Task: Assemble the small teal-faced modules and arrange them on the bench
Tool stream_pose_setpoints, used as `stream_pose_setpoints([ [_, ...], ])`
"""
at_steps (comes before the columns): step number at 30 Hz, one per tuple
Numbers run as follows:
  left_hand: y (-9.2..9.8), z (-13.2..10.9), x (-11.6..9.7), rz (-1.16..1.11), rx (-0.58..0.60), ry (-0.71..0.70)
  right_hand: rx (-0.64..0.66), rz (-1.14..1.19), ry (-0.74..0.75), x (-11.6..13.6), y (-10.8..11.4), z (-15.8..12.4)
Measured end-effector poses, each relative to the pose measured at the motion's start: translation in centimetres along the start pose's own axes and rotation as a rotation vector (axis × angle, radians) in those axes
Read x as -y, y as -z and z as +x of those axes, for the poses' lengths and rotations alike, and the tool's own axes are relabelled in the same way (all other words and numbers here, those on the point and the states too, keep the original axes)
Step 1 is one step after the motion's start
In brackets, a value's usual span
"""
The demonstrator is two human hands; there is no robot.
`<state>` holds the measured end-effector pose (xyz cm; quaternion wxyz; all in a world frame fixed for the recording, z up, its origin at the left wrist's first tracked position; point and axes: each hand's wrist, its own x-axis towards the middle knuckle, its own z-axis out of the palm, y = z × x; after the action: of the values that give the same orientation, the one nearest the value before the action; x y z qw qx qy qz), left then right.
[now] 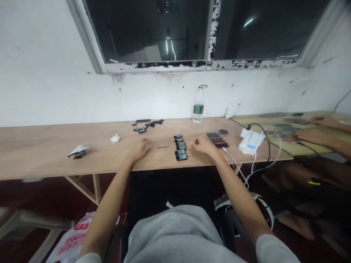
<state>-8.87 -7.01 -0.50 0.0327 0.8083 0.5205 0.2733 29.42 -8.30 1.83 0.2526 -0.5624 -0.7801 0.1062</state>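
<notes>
Left hand (pixel 141 149) rests half-curled and empty on the surface (pixel 82 160), small cylinders (pixel 162 145) at its 3 o'clock; right hand (pixel 204 145), also empty, has black devices (pixel 180 147) at 9 o'clock, phone (pixel 217 140) at 2 o'clock

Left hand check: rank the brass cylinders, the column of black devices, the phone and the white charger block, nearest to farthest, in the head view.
From the left hand:
1. Brass cylinders, just to its right.
2. Column of black devices, farther right.
3. Phone, beyond the column.
4. White charger block, farthest right.
</notes>
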Motion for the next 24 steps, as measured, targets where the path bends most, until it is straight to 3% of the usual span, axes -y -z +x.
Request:
stream_pose_setpoints([
  [3, -0.5, 0.5, -0.9, 0.009, 0.025, -0.023, 0.067, 0.0, 0.043, 2.7, -0.1, -0.9],
  [6, -1.2, 0.7, -1.5, 0.003, 0.087, 0.014, 0.118, -0.034, 0.049, 3.8, -0.7, -1.2],
  [9, -1.7, 0.9, -1.9, -0.001, 0.109, 0.021, 0.121, -0.05, 0.067, 3.9, -1.2, -1.0],
  [17, -2.9, 1.5, -3.2, 0.054, 0.03, 0.102, 0.155, 0.042, 0.073, 4.1, -1.5, -0.8],
  [24, -3.3, 1.3, -2.7, 0.026, 0.018, 0.161, 0.224, 0.129, 0.056, 3.9, -1.4, -0.7],
])
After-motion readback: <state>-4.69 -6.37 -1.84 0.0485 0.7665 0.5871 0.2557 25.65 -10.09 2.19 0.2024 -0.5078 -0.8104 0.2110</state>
